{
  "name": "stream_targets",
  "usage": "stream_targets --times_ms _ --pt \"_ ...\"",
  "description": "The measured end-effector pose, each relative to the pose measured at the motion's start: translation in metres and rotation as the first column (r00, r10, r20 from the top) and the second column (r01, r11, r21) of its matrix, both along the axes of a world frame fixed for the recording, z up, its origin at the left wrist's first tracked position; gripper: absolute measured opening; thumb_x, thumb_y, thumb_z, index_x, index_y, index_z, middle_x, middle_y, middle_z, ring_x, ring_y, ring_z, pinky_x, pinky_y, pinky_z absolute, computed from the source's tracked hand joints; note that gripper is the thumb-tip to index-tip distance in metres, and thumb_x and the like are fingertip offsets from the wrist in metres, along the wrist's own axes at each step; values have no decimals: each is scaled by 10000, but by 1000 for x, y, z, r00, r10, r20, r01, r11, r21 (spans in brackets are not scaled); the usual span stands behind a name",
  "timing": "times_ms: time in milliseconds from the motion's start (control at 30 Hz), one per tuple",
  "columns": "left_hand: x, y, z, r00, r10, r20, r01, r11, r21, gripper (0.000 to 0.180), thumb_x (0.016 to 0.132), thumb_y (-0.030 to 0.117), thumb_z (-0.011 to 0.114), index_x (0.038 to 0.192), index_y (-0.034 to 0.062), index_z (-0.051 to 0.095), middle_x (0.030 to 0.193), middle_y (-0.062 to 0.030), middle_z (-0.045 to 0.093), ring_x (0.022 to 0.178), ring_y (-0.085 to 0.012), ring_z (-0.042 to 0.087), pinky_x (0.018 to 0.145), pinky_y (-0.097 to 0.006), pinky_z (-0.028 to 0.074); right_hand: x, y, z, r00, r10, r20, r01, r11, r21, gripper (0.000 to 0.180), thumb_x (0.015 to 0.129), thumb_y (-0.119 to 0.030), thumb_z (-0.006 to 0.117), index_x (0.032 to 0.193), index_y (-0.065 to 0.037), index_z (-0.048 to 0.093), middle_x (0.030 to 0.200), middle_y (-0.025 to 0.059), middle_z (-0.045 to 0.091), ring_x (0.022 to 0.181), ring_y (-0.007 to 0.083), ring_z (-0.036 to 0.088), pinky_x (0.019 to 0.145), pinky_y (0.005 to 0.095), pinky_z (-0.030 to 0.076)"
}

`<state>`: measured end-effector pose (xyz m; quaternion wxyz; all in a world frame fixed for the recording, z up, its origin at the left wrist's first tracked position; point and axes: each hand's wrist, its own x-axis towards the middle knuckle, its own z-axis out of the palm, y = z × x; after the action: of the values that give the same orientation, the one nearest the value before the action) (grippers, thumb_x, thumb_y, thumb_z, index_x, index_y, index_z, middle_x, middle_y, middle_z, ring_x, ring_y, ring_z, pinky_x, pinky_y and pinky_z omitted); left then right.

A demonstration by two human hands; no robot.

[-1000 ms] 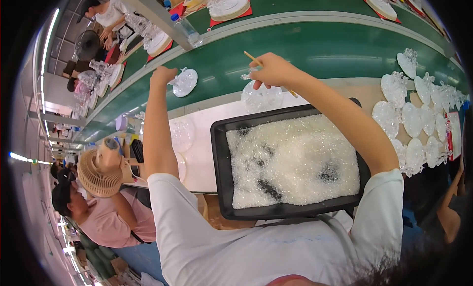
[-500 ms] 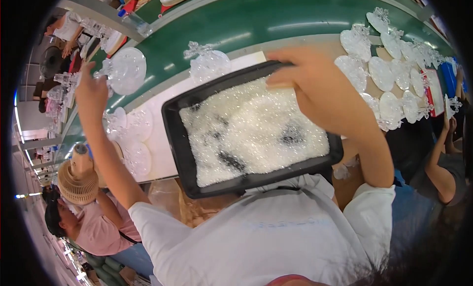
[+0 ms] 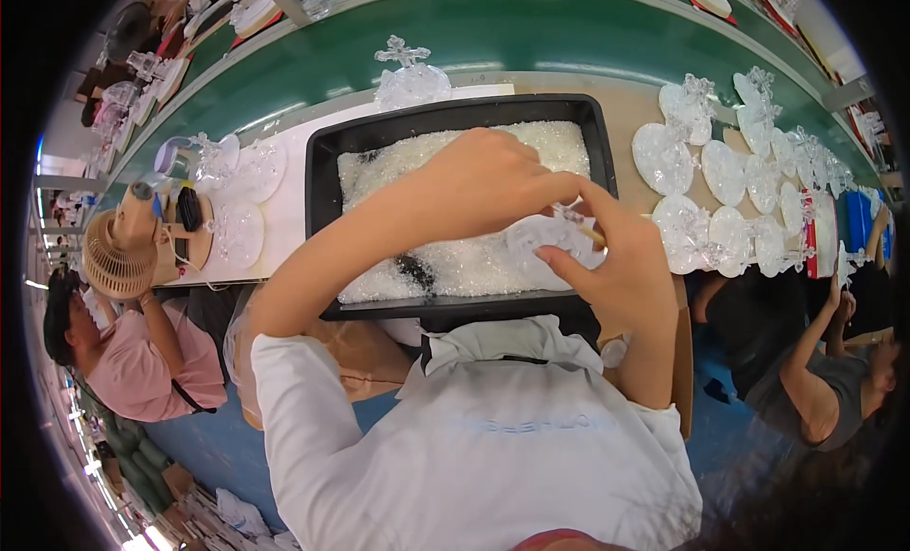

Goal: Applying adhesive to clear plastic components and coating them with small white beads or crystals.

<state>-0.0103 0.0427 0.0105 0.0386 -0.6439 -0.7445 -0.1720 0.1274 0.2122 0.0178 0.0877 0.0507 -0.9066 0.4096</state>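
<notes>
A black rectangular tray (image 3: 320, 186) of sparkling white granules (image 3: 474, 271) stands in front of me. Over its right part, my right hand (image 3: 630, 252) grips a round whitish disc ornament (image 3: 542, 249) with clear decoration at its upper edge, the thumb lying on the disc's face. My left hand (image 3: 493, 172) reaches across the tray with its fingers curled, close to that upper edge. Its fingertips are hidden, so what they pinch does not show.
Many similar clear ornaments (image 3: 728, 170) stand on the right. Several more (image 3: 237, 233) are at the left, and one with a cross (image 3: 412, 84) stands behind the tray. A beige fan (image 3: 123, 238) is at left. People sit on both sides; a green surface (image 3: 531, 44) runs behind.
My left hand has come from the far left ornaments to above the tray. My right hand has moved from the tray's back edge toward me and now holds the disc ornament.
</notes>
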Motion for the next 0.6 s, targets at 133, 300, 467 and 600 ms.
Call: stream_targets --times_ms 133,300,467,600 --pt "-14 -3 -17 973 157 170 -169 984 61 400 836 242 727 1165 78 569 995 -141 648 827 -327 645 743 -415 514 9 9 -36 989 -143 27 138 981 138 487 794 -182 764 1232 -40 607 795 180 684 654 324 658 603 367 516" --pt "-17 -50 -62 719 693 51 -560 622 -548 487 913 260 655 1297 7 494 1235 -231 550 956 -393 611 852 -412 509 1 -5 -49 988 -122 93 106 982 155 465 860 -245 723 1207 35 589 587 169 615 526 379 602 518 412 473" --pt "1 -34 -58 771 384 509 -282 921 -268 583 877 257 667 1350 -1 445 1239 -269 495 1096 -427 569 955 -443 466 -5 -22 -49 961 -197 196 124 935 332 572 856 -278 735 1288 37 531 611 147 613 540 358 608 520 423 481" --pt "0 -64 -34 784 479 394 -326 859 -395 728 800 203 746 1408 22 388 1311 -235 456 1141 -418 537 931 -426 475 -1 2 -38 984 2 -177 73 907 415 688 737 -218 804 1347 -70 525 1119 157 653 901 288 646 628 374 534"
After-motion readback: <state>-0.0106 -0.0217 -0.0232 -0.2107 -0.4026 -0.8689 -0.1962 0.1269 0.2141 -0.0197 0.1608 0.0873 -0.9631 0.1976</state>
